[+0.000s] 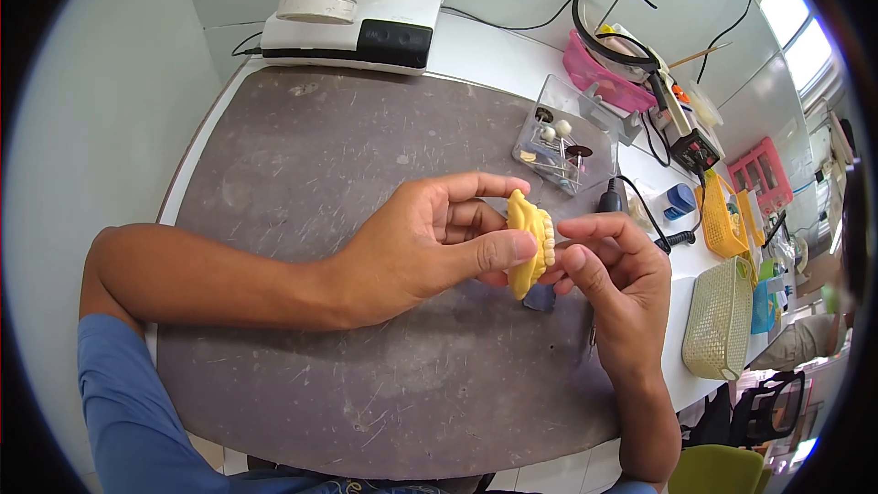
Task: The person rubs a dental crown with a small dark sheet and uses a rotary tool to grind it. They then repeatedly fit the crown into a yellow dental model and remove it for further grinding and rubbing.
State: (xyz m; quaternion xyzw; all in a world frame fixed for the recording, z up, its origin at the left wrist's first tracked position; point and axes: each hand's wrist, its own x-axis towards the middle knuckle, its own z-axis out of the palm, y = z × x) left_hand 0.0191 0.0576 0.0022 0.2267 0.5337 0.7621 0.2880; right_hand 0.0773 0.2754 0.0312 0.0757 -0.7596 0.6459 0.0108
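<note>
A yellow denture base with a row of cream teeth (524,238) is held up over the mat, its teeth facing right. Thumb and fingers of my left hand (430,233) pinch it from the left side. Beside the teeth is my right hand (617,288), fingers bent and apart, tips right at the tooth row. Behind that hand, a dark cylindrical handpiece end (611,197) with a cord shows above, and a thin metal tip (593,334) below; the part between is hidden. A small dark blue piece (540,298) shows just under the denture.
The scratched grey mat (366,146) covers the tabletop. A clear box of polishing burs (564,142) stands behind my hands. At the back is a white extractor unit (352,27) with a hose. Along the right are a pink basket (604,78), yellow basket (722,220) and cream basket (718,320).
</note>
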